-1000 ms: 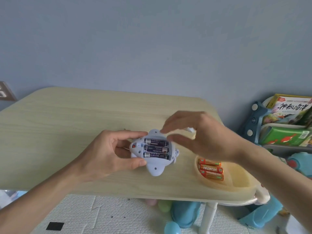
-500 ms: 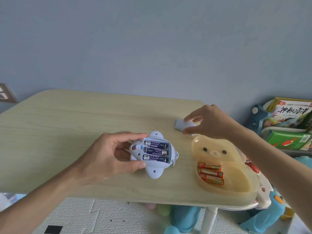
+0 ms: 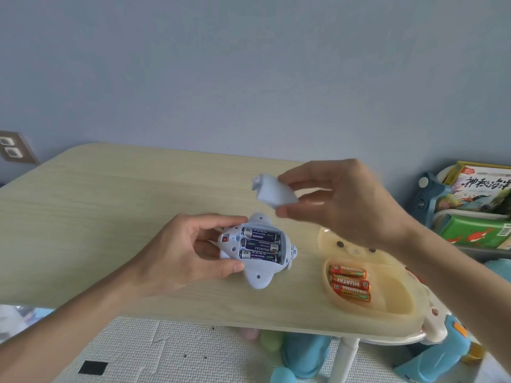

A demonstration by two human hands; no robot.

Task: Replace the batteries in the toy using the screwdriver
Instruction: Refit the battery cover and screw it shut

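Right hand (image 3: 345,200) pinches the battery cover (image 3: 273,193) aloft, just toward the far edge of the table (image 3: 110,205) from the open compartment (image 3: 261,246) of the toy (image 3: 258,276), which the left hand (image 3: 179,252) grips.

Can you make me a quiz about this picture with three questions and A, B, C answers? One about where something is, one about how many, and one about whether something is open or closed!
1. Where are the orange batteries?
A) in the bear-shaped tray
B) on the floor
C) on a chair

2. How many dark batteries sit inside the toy?
A) one
B) three
C) five

3. What state is the toy's battery compartment in?
A) screwed shut
B) open, with the cover off
C) open but empty

Answers:
1 A: they lie side by side in the tray's hollow.
2 B: three lie in rows in the compartment.
3 B: the right hand pinches the cover up in the air while the left hand holds the toy, and the batteries show.
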